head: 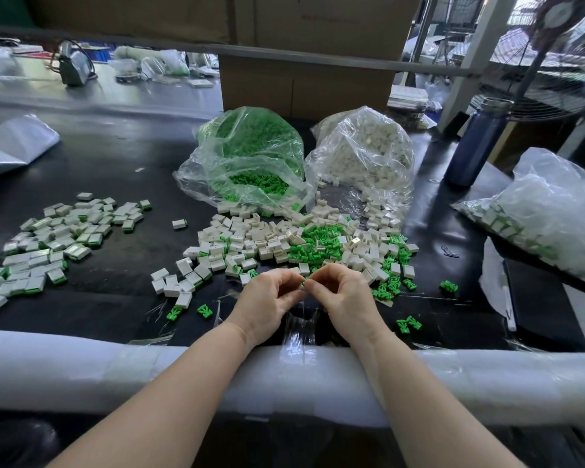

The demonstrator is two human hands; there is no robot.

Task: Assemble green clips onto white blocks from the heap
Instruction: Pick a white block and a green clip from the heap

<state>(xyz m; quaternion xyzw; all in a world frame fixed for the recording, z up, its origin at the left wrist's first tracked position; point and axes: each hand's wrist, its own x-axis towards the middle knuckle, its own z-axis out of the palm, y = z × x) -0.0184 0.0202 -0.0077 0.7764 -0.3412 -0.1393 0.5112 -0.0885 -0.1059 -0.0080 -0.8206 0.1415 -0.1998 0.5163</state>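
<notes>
Black matting covers the workbench (122, 163), with a white padded rail (81, 373) along its near edge. Taking the spot where the hands meet as the clock centre, a cardboard box (304, 82) stands far off at 12 o'clock. In front of it lie two open plastic bags, one of green clips (247, 157) at about 11 o'clock and one of white blocks (362, 153) at about 1 o'clock. A third bag (547, 204) sits at 2 o'clock, beside a blue bottle (477, 143).

The mixed heap (301, 244) spreads directly at 12 o'clock, just beyond the fingertips and equally near to both hands. A pile of finished pieces (54, 238) lies well apart at 10 o'clock, on the left hand's side. Loose clips (448, 286) are scattered at 3 o'clock and 7 o'clock.

The left hand (267, 298) and right hand (345, 295) meet fingertip to fingertip just above the matting. Both have fingers curled in a pinch around one small part (303, 283). Only a sliver of green shows between them. Whether a white block is held with it cannot be told. Its long axis and facing are hidden by the fingers. Judgement: a clip is being seated, and the next part lies straight ahead.
</notes>
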